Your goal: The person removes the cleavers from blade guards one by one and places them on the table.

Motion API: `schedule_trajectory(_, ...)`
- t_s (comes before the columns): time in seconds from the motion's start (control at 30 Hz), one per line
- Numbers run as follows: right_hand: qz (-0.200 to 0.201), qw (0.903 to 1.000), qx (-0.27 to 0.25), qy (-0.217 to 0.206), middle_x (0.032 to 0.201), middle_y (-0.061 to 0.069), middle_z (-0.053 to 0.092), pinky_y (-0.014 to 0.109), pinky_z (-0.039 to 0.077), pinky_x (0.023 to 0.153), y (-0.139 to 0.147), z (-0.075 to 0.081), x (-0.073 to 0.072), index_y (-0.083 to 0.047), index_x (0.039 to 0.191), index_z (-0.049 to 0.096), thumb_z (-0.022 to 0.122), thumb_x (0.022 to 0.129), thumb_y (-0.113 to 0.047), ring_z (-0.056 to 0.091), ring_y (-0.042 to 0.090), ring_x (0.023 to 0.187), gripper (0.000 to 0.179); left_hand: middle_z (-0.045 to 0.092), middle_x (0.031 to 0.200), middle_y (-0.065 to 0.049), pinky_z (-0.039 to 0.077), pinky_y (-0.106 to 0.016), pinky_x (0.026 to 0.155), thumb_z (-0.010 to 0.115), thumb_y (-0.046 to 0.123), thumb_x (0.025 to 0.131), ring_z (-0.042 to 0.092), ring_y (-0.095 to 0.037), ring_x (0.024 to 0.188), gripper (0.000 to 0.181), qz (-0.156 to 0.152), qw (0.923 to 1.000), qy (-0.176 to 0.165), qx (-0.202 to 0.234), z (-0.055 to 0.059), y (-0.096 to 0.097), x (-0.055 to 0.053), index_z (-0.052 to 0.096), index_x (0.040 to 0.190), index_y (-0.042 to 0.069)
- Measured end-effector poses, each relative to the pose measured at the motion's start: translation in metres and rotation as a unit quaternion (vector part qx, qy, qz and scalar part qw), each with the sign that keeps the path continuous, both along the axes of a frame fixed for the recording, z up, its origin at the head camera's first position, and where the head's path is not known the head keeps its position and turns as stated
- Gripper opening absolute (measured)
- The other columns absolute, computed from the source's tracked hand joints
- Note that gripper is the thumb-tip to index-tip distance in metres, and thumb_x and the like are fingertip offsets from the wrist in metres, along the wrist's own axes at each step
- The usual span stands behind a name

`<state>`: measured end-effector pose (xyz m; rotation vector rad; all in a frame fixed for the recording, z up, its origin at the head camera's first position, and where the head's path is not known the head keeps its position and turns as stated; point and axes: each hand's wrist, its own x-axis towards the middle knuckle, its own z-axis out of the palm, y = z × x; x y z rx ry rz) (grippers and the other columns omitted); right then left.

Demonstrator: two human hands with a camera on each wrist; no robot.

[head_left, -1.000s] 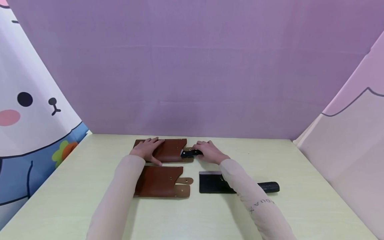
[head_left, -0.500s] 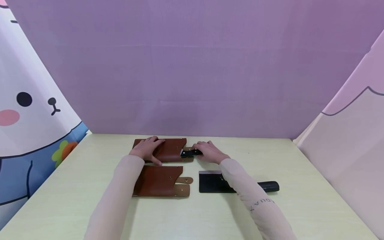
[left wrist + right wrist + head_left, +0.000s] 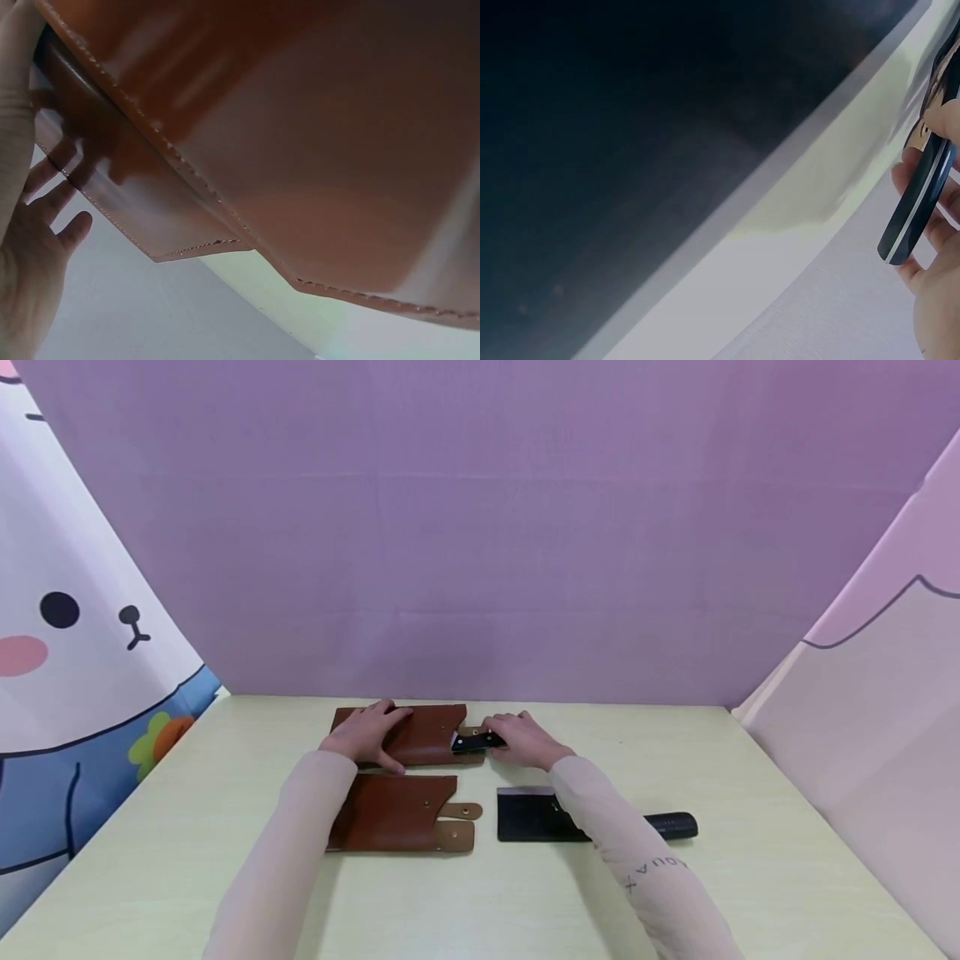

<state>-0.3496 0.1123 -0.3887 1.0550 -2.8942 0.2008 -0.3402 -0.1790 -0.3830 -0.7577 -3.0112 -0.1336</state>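
Note:
In the head view, my left hand (image 3: 363, 733) rests with spread fingers on the left part of the far brown leather knife sheath (image 3: 420, 737). A knife's black riveted handle (image 3: 474, 742) sticks out of the sheath's right end, its blade hidden inside except for a sliver. My right hand (image 3: 522, 741) holds the handle's end between thumb and fingers. The right wrist view shows the handle (image 3: 915, 206) with a pale metal strip along it, beside the palm and fingers. In the left wrist view, the left fingers lie at the stitched edge of the far sheath (image 3: 150, 210).
Closer to me lies a second brown sheath (image 3: 405, 814) with two snap straps (image 3: 459, 812) at its right end. A black-bladed cleaver (image 3: 536, 817) lies on the pale table (image 3: 480, 910), partly under the right forearm. A purple cloth (image 3: 525, 527) hangs behind.
The left forearm has shifted slightly to the left. Both hands, the knife and the sheaths stay in nearly the same place.

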Motion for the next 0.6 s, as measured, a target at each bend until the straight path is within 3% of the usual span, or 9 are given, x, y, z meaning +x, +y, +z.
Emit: schedule_trajectory(0.6, 0.001, 0.9994, -0.034, 0.008, 0.113, 0.002, 0.061, 0.041, 0.037, 0.09, -0.0001, -0.0003, 0.002, -0.016, 0.11, 0.056, 0.065, 0.084, -0.023, 0.055, 0.02, 0.105, 0.028, 0.043, 0.127, -0.016, 0.032, -0.054, 0.1, 0.079, 0.058, 0.055, 0.043, -0.035, 0.118, 0.103, -0.003, 0.9998, 0.02, -0.004, 0.002, -0.0017, 0.0009, 0.037, 0.14, 0.016)
